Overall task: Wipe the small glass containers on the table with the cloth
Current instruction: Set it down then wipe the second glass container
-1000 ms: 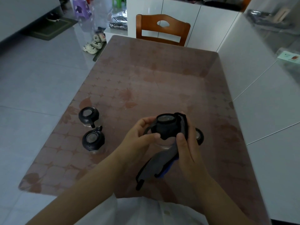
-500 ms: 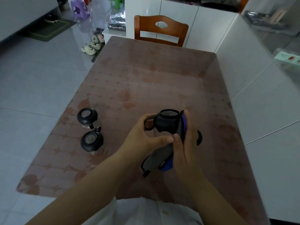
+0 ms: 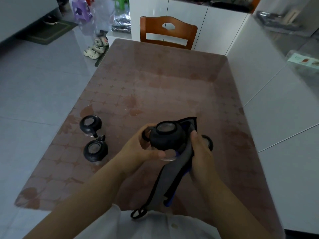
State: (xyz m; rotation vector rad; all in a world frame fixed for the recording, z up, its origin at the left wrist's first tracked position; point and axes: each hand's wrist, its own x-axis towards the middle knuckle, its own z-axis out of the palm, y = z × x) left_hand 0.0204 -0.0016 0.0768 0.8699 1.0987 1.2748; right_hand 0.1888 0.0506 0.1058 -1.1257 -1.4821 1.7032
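Observation:
I hold a small glass container with a black lid (image 3: 166,138) above the table, lid facing up. My left hand (image 3: 138,150) grips its left side, thumb under the clear glass base. My right hand (image 3: 201,152) presses a grey and blue cloth (image 3: 174,171) against the container's right side; the cloth hangs down toward me, a black loop at its end. Two more black-lidded glass containers stand on the table to the left, one farther (image 3: 89,125) and one nearer (image 3: 95,150). Another container (image 3: 208,142) is partly hidden behind my right hand.
The table (image 3: 155,87) has a brownish patterned cover under glass. A wooden chair (image 3: 168,31) stands at the far end. A white counter (image 3: 276,100) runs along the right edge. Slippers and stools are on the floor at far left.
The container has been raised slightly and turned in my hands, and the cloth has slid so more of it hangs down toward me. The containers on the table have not moved.

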